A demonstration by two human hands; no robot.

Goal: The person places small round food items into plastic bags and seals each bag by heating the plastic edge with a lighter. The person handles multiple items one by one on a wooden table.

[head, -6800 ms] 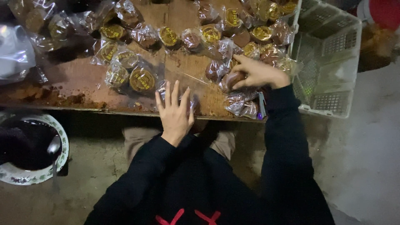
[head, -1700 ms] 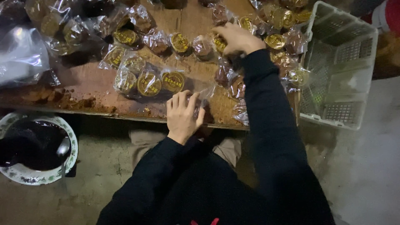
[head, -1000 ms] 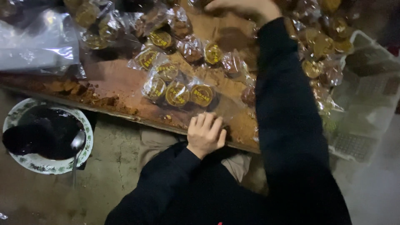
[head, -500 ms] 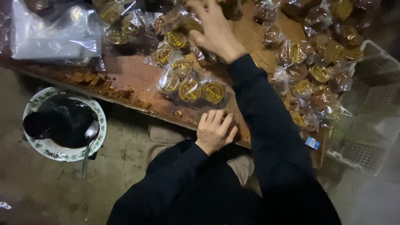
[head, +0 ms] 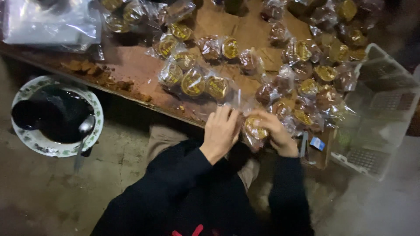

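1. Left hand (head: 222, 131): positioned at the near edge of the wooden table (head: 131, 70), fingers extended and close together, fingertips resting on clear wrapping just left of the wrapped cake. Whether it pinches the film cannot be determined.
2. Right hand (head: 274, 133): curled around the wrapped cake (head: 254, 130), thumb and fingers closed on its clear wrapper. Both wrists emerge from black sleeves (head: 183, 175).
3. Wrapped cake: a round golden-brown piece in a transparent bag, located at the near table edge between the two hands, touching the right hand.
4. Row of three wrapped cakes (head: 192, 81): lies on the table just beyond the left hand, pieces side by side and touching.
5. Heap of wrapped cakes (head: 315, 83): occupies the table beyond and to the right of the right hand, bags overlapping.
6. White plastic crate (head: 380, 109): stands at the right end of the table, beside the heap.
7. Bowl (head: 39, 140): patterned rim, dark contents, set on the floor left of the person, below the table edge; a spoon (head: 83, 135) leans at its right rim.
8. Crumbs (head: 100, 76): brown fragments scattered along the near left table edge.
9. Clear plastic bags (head: 52, 22): stacked at the far left corner of the table.
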